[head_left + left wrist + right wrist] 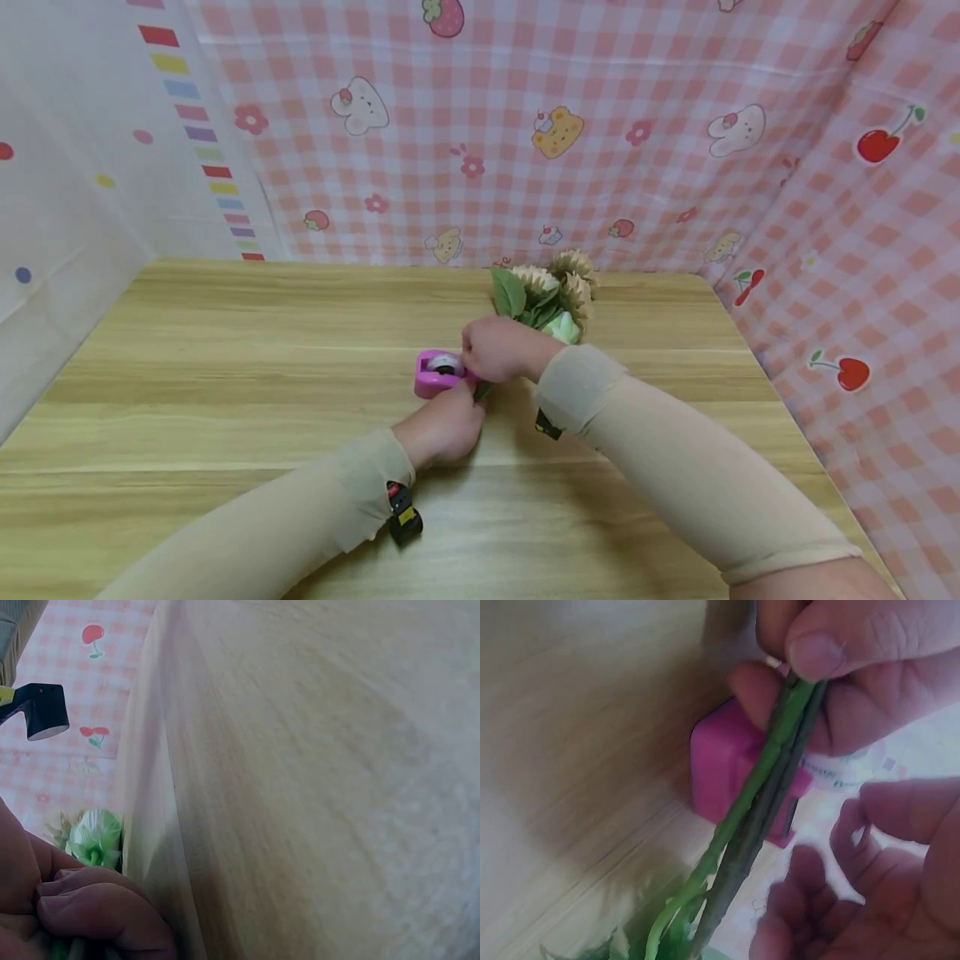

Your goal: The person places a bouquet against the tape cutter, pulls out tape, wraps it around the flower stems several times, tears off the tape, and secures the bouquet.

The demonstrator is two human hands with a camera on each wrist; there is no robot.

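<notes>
1. Pink-and-white checked fabric with cartoon prints [480, 83] hangs behind a pale, wood-grained tabletop [225, 375].
2. Near the middle of the table stands a glossy pink plastic tape dispenser [431, 386], a roll of clear tape [444, 363] seated in it.
3. To its right, an artificial bouquet of cream and pale-green blooms with broad leaves [573, 292] reaches toward the table's back edge.
4. The left hand [446, 423] pinches the bouquet's slim green and dark stems [742, 825] between thumb and fingers, just beside the dispenser.
5. The right hand [498, 350] is next to the stems, nearer the blooms, its fingers curled; I cannot tell whether they pinch anything.
6. Beige fabric sleeves [675, 467] cover both forearms, and a small black camera [405, 517] sits at the left wrist.
</notes>
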